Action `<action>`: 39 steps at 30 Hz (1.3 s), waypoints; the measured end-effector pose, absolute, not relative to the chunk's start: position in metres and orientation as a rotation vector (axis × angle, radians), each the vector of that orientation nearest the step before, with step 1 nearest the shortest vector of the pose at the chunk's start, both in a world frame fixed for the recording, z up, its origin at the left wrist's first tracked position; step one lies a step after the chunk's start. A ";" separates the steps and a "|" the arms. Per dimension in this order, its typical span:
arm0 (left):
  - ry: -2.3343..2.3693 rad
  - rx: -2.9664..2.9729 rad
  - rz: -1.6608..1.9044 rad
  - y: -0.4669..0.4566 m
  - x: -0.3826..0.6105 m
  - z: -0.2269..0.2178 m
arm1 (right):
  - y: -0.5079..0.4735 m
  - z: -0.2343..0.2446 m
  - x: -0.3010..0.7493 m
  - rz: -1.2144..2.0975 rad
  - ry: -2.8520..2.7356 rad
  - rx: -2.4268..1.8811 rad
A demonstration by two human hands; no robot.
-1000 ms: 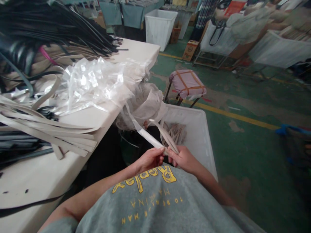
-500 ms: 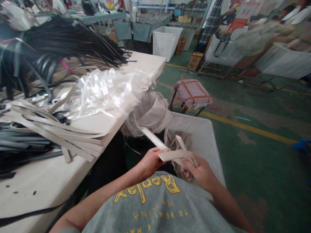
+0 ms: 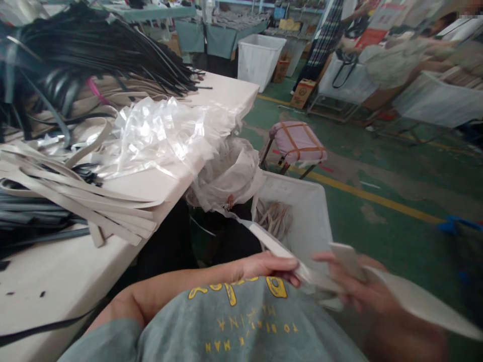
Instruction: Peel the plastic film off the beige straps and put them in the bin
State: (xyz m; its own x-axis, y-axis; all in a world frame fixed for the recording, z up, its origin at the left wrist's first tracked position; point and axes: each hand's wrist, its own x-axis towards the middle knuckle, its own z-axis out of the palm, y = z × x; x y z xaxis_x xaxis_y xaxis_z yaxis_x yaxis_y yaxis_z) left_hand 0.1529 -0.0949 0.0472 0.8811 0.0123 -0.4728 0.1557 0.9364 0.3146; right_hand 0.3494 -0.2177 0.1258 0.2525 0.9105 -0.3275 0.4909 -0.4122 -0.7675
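In the head view, the left hand (image 3: 269, 265) pinches a long, flat, off-white strap (image 3: 273, 245) between thumb and bent fingers, while the blurred right hand (image 3: 364, 292) curls its fingers round it, near a white plastic bin (image 3: 307, 211).

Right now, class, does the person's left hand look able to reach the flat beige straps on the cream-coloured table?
Probably yes: the flat beige straps lie near the cream-coloured table's edge, with nothing visible blocking the left hand, though it might first need to release the long pale strip.
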 end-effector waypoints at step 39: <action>0.977 0.094 0.590 -0.052 0.097 0.017 | -0.098 0.074 0.291 1.241 -1.675 -1.677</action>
State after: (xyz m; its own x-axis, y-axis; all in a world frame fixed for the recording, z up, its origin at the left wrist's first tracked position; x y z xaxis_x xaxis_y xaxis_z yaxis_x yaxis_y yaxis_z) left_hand 0.0974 -0.0522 0.0170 0.4169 0.5104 -0.7521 -0.4285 0.8401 0.3325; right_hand 0.2912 -0.0976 0.0745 -0.1491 0.9515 -0.2691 0.5347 -0.1513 -0.8314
